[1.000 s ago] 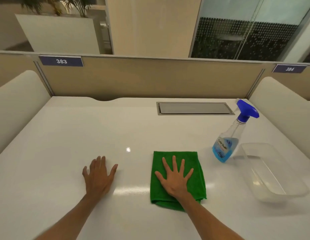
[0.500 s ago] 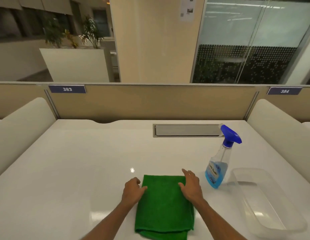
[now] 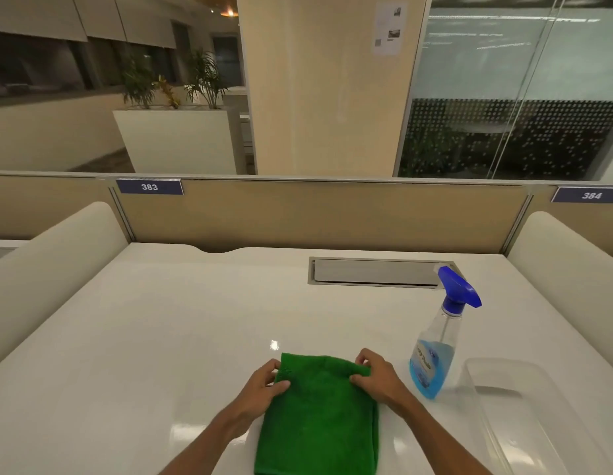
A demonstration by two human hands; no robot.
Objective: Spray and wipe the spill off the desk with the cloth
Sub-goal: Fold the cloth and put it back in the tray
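The green cloth (image 3: pixel 320 411) was the landmark here. It was a soft, fuzzy fabric, folded into a thick rectangle, and it lay on the glossy white desk (image 3: pixel 161 337) near the front edge. The desk surface was smooth and hard and it reflected the lamps; one small bright spot shone just behind the cloth.

The left hand (image 3: pixel 264 385) pinched the far left corner of the cloth, with the thumb on top and the fingers curled under the edge. The right hand (image 3: pixel 375 375) gripped the far right corner in the same way, and the fabric was a little bunched there. Both far corners seemed slightly raised from the desk, while the near part lay flat.

To the right of the cloth, just beside the right hand, stood the spray bottle (image 3: pixel 435 354). Its body was clear plastic, narrow at the neck, with a blue trigger head, and blue liquid filled about the lower third. Further right from the cloth was a clear plastic tub (image 3: pixel 524 416), rectangular with rounded corners; I could not see anything inside it. Behind the cloth, a flat grey metal flap (image 3: pixel 377 271) was set into the desk. I could not make out any spill on the surface.
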